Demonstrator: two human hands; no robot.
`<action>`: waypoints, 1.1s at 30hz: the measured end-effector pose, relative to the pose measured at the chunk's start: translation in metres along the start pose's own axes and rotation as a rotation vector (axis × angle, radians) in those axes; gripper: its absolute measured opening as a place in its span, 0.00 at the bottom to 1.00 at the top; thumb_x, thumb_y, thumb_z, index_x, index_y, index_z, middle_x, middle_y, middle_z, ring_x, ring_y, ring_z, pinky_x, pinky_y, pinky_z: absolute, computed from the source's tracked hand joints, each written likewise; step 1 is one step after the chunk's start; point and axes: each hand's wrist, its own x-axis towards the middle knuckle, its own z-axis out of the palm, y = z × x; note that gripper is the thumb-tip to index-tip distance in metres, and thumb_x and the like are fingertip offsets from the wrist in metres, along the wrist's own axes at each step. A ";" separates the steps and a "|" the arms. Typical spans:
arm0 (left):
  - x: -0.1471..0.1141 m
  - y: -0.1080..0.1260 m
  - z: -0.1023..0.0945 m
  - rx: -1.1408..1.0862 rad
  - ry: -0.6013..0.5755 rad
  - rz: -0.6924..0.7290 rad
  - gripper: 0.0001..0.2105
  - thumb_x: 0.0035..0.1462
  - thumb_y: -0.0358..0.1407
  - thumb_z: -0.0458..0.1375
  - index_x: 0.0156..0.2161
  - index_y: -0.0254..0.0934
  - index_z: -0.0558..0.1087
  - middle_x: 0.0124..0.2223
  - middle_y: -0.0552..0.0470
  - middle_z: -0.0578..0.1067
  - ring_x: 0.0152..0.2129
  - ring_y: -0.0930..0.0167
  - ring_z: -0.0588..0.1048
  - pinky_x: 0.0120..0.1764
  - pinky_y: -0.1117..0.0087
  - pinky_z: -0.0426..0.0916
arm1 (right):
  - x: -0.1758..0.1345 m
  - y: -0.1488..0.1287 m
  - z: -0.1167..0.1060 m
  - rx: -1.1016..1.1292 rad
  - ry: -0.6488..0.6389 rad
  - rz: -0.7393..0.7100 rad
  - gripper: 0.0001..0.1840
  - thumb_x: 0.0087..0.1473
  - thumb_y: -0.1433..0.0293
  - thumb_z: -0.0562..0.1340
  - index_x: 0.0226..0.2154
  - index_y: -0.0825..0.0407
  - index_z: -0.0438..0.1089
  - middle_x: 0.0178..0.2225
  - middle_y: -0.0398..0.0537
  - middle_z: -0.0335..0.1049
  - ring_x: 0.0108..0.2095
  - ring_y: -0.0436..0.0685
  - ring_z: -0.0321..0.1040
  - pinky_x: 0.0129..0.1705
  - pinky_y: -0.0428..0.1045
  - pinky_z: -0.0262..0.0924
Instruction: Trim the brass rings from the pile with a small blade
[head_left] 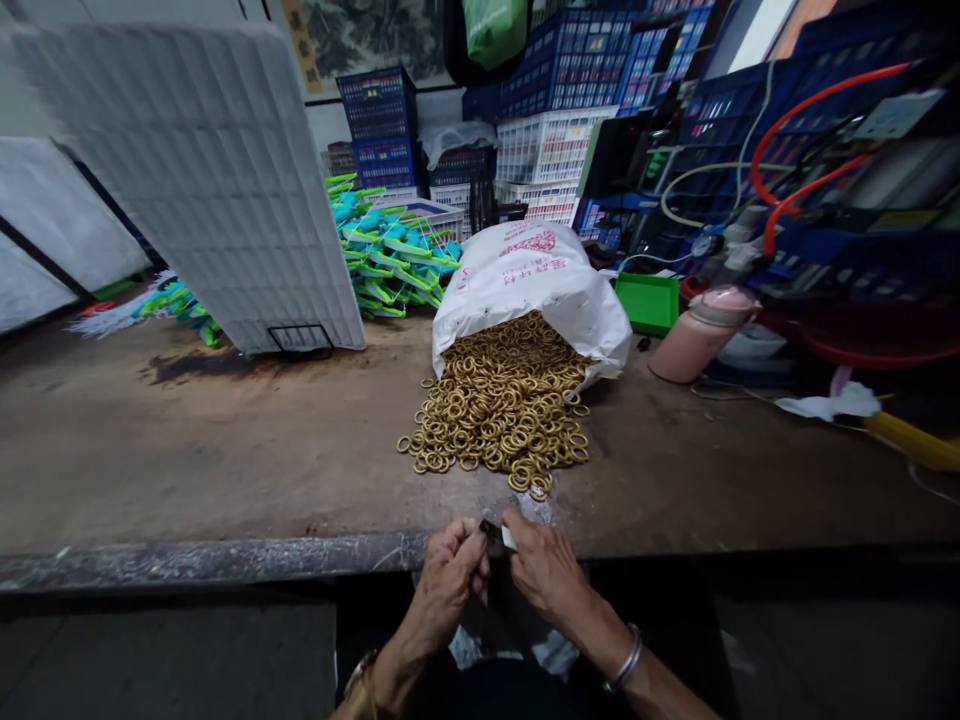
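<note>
Close to the table's front edge, my left hand [454, 565] is closed, its thumb and fingers pinching the end of a small dark piece [491, 530]. My right hand [547, 565] is closed right beside it, with a small white piece [509, 538] showing at its fingertips against the dark one. Both pieces are too small and dim to name, and the fingers partly cover them. Just beyond the hands, a heap of brass-coloured rings [510, 420] spills from the mouth of a white woven sack [525, 265] lying on its side.
The wooden table [285, 450] carries a tall white ribbed panel [247, 190] at left, with green and blue plastic pieces [394, 255] behind. On the right are a green tray [647, 303], a pink bottle [701, 335] and a red basin [881, 335]. Stacked crates [555, 150] stand behind.
</note>
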 end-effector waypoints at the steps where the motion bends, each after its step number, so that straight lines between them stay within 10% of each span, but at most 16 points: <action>1: -0.002 0.000 0.000 -0.022 -0.026 -0.015 0.15 0.52 0.46 0.53 0.26 0.34 0.62 0.17 0.60 0.62 0.10 0.82 0.58 0.16 0.79 0.57 | 0.001 0.003 -0.001 -0.031 0.026 0.029 0.14 0.40 0.81 0.49 0.31 0.53 0.61 0.24 0.45 0.67 0.23 0.51 0.61 0.25 0.45 0.42; 9: -0.007 -0.001 0.007 -0.302 -0.083 -0.096 0.14 0.49 0.43 0.57 0.27 0.32 0.64 0.29 0.49 0.70 0.19 0.77 0.68 0.18 0.77 0.63 | 0.022 0.025 -0.029 -0.112 0.283 0.247 0.09 0.48 0.76 0.52 0.33 0.52 0.64 0.24 0.44 0.68 0.23 0.50 0.62 0.25 0.45 0.41; 23: -0.001 -0.001 -0.001 -0.629 -0.067 -0.253 0.09 0.47 0.36 0.59 0.27 0.31 0.67 0.27 0.51 0.69 0.21 0.77 0.68 0.19 0.79 0.62 | 0.042 0.022 -0.027 -0.197 0.237 0.261 0.08 0.51 0.72 0.52 0.32 0.50 0.65 0.28 0.45 0.70 0.26 0.51 0.63 0.25 0.46 0.39; 33: 0.019 0.003 0.004 -0.191 -0.004 -0.018 0.12 0.47 0.40 0.58 0.33 0.34 0.66 0.24 0.55 0.67 0.16 0.77 0.65 0.14 0.80 0.56 | 0.034 0.020 -0.028 -0.004 0.253 0.179 0.09 0.48 0.75 0.51 0.30 0.51 0.65 0.24 0.43 0.67 0.25 0.50 0.61 0.26 0.44 0.44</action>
